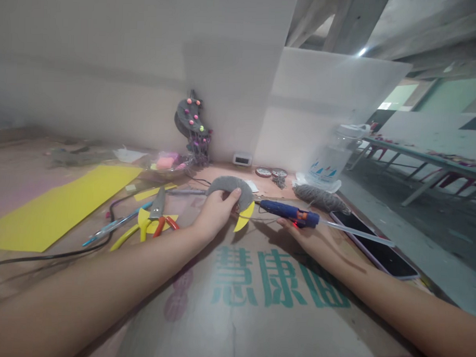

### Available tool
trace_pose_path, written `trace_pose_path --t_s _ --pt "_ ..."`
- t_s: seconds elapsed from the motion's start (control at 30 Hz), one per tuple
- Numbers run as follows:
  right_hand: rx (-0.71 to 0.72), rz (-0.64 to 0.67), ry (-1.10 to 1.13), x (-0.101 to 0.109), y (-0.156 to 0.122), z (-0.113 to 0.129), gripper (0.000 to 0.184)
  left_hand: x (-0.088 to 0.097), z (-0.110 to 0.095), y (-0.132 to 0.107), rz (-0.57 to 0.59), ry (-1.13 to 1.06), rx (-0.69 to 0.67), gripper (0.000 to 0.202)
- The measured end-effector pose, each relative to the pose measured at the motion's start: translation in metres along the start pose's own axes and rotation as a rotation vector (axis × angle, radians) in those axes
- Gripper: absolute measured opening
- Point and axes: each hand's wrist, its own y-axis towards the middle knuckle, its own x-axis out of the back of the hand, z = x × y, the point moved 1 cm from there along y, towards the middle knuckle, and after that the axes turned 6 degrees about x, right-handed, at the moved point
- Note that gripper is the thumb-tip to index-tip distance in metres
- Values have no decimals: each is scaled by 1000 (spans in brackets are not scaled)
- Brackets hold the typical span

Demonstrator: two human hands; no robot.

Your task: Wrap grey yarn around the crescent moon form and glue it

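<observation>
My left hand (221, 206) grips a curved grey crescent (232, 184) that looks wrapped in yarn, thumb on top of it. A pointed yellow piece (244, 218) shows along the crescent's lower right edge. In my right hand (298, 232) is a blue hot glue gun (289, 212), a clear glue stick (357, 233) jutting from its back and a red light glowing near my fingers. The gun's nozzle points left, close to the crescent's right end; whether it touches cannot be made out.
Scissors and pliers with coloured handles (156, 212), a blue pen (117, 224) and a yellow sheet (65, 209) lie to the left. A decorated grey moon (191, 117) stands behind. A phone (376, 246), grey yarn (321, 198) and a plastic bottle (332, 156) are at the right.
</observation>
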Motion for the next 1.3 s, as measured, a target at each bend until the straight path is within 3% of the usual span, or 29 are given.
trace_pose_path --t_s 0.13,0.23,0.4,0.53,0.7,0.83,0.97,1.13,1.3 --pt "-93 57 -84 1 0 -3 35 -1 -2 -1 -4 -4 13 35" --pt "-165 25 -120 1 1 -10 40 -1 -2 -2 -15 8 5 37" --pt "-125 -38 108 4 8 -19 41 -4 0 -2 17 -5 30 38" --pt "-117 -113 280 17 15 -12 42 -7 1 -2 6 57 62 39" --pt "-101 -120 154 28 46 -2 39 -8 -1 -4 -13 139 83 35" --pt "-140 48 -10 8 95 -16 40 -9 -1 -5 -11 109 60 35" --pt "-187 96 -59 -28 133 -37 39 -11 -2 -4 -9 71 76 35" --pt "-226 209 -100 -63 140 -55 33 -11 -1 -4 -10 67 75 35" --pt "-179 256 -157 -61 137 -60 37 -10 1 -3 13 55 62 37"
